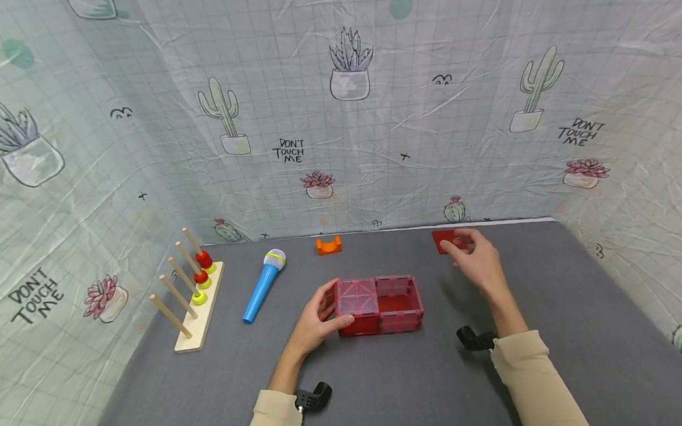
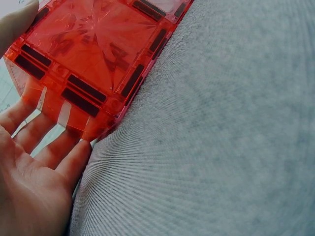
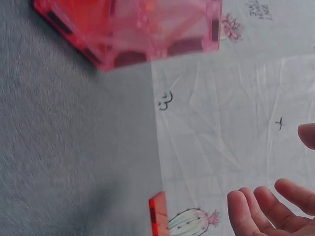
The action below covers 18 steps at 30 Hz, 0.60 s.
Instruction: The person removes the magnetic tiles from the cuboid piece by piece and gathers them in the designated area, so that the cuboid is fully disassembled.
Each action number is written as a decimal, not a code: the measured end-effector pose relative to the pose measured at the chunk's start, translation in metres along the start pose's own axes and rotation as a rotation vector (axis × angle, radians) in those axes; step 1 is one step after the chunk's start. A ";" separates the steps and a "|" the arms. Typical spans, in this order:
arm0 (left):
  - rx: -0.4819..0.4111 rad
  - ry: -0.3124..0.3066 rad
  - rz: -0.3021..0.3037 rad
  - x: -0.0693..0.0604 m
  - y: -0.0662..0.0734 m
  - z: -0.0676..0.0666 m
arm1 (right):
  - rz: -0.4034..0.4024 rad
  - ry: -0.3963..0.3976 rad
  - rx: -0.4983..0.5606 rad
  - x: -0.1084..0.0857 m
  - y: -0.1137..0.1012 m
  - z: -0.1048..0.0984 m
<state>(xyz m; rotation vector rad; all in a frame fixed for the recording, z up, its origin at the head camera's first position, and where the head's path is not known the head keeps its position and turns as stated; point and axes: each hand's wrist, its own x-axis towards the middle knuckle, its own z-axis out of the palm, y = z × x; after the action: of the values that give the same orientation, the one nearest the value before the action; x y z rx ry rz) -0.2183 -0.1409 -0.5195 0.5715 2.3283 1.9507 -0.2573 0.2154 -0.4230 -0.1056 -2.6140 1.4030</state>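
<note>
At the near side, two beige sleeves [image 1: 540,383] reach in over the dark grey table [image 1: 387,392], with a black wrist camera [image 1: 315,397] at each wrist.

Farther in, at the middle of the table, is a see-through red box [image 1: 397,322] made of two square sections side by side. The left section has a clear panel [image 1: 356,297] on top; the right section is open at the top, and dark magnets show along the panel edges. The left hand [image 1: 314,323] grips the box at its left end: the thumb is at the near left corner, and the fingers lie along the left wall.

To the left stands a pale wooden peg stand [image 1: 183,344] with five upright pegs; red and yellow beads [image 1: 201,277] sit on the three far pegs. Between it and the box, a blue toy microphone [image 1: 260,293] lies with its head pointing far and right.

Farther, on the right, the right hand [image 1: 480,262] is open, its fingers loosely bent and the thumb apart from them. It hovers by a flat red tile [image 1: 441,235] near the table's far edge; the right wrist view shows the fingertips apart from that tile.

Also near the far edge, left of the tile, is a small orange curved block [image 1: 329,247]. Behind everything hangs a pale cloth [image 1: 367,159] printed with potted plants.
</note>
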 end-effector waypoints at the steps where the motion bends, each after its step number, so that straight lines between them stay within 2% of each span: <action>1: -0.001 0.000 -0.001 0.000 0.000 0.000 | -0.006 0.001 0.002 -0.002 0.000 0.001; 10: -0.018 -0.033 -0.030 0.002 0.002 -0.001 | -0.060 -0.010 -0.045 -0.018 -0.006 0.010; 18: -0.014 0.001 -0.003 0.000 0.001 0.000 | -0.119 -0.075 -0.050 -0.025 -0.013 0.017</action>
<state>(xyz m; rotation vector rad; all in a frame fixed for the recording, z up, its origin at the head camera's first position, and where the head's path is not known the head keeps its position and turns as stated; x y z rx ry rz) -0.2179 -0.1411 -0.5189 0.5666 2.3131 1.9642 -0.2357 0.1911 -0.4242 0.0967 -2.6667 1.3265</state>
